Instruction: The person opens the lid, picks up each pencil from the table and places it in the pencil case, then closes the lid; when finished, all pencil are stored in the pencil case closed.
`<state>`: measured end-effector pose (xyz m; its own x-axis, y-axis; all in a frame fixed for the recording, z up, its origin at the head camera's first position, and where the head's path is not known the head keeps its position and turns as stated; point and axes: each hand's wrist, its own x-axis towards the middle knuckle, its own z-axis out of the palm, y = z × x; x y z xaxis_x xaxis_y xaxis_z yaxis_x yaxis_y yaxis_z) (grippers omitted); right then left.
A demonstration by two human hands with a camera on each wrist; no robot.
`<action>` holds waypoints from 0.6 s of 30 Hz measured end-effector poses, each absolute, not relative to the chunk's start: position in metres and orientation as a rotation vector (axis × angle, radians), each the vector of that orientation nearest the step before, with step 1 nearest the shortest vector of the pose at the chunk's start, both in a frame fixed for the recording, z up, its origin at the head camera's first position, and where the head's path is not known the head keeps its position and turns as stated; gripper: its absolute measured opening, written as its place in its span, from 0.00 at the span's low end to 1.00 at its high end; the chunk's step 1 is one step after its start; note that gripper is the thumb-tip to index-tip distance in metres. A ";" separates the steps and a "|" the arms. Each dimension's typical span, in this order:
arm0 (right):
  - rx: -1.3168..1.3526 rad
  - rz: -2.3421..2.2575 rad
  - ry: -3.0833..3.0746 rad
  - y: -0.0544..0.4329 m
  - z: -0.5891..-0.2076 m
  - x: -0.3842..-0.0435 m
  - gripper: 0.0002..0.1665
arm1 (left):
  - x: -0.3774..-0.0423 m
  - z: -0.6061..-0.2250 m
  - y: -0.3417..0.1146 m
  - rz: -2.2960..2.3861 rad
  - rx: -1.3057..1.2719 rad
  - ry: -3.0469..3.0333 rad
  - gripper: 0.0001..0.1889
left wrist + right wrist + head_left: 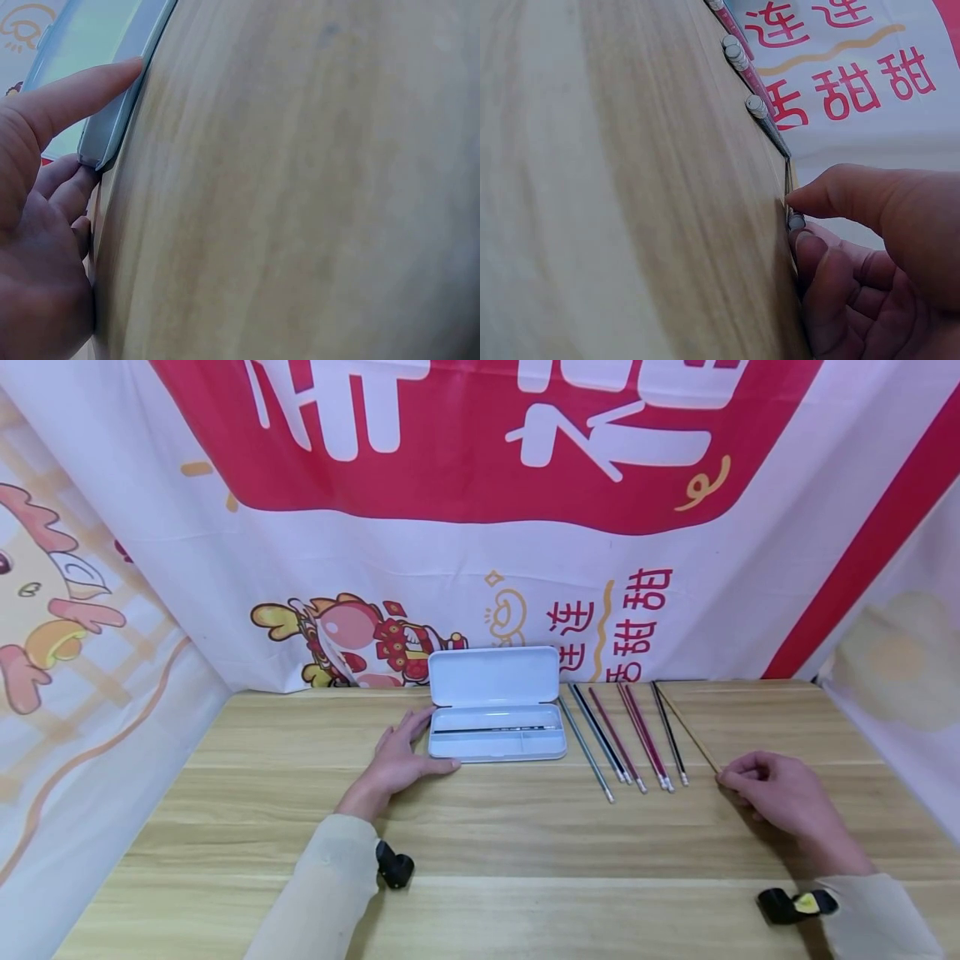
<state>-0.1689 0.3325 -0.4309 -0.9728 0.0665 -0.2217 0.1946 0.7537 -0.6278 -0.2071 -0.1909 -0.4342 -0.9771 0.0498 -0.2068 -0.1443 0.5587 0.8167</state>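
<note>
A light-blue pencil case (pixel 498 755) lies with its lid (pixel 495 677) raised toward the back. One dark pencil (pixel 491 729) rests lengthwise inside it. My left hand (pixel 401 760) holds the case at its left end, the thumb along the front edge and the fingers at the left side. In the left wrist view the thumb (pixel 90 94) lies against the case's edge. My right hand (pixel 780 793) pinches the near end of a yellow wood-coloured pencil (pixel 690 731), whose far end points to the back of the table. In the right wrist view, thumb and forefinger meet beside its end cap (pixel 796 222).
Right of the case several pencils lie fanned out: a teal one (pixel 588 752), dark red ones (pixel 618 739) and a black one (pixel 671 735). Their white-tipped ends face me. A printed cloth (pixel 360 552) hangs along the back edge of the wooden table (pixel 562 860).
</note>
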 end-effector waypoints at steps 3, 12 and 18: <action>0.200 -1.015 2.765 0.333 -0.431 -0.169 0.27 | -0.207 -0.434 -0.191 1.396 -0.077 2.581 0.54; 0.234 -1.062 2.734 0.333 -0.433 -0.170 0.27 | -0.206 -0.433 -0.192 1.402 -0.065 2.579 0.54; 0.231 -1.225 2.675 0.340 -0.436 -0.171 0.28 | -0.206 -0.433 -0.192 1.408 -0.047 2.581 0.54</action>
<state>-0.1711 0.3403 -0.4356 -0.9699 0.0622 -0.2355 0.2190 0.6462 -0.7311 -0.2061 -0.1920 -0.4326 -0.9794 0.0680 -0.1904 -0.1232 0.5457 0.8289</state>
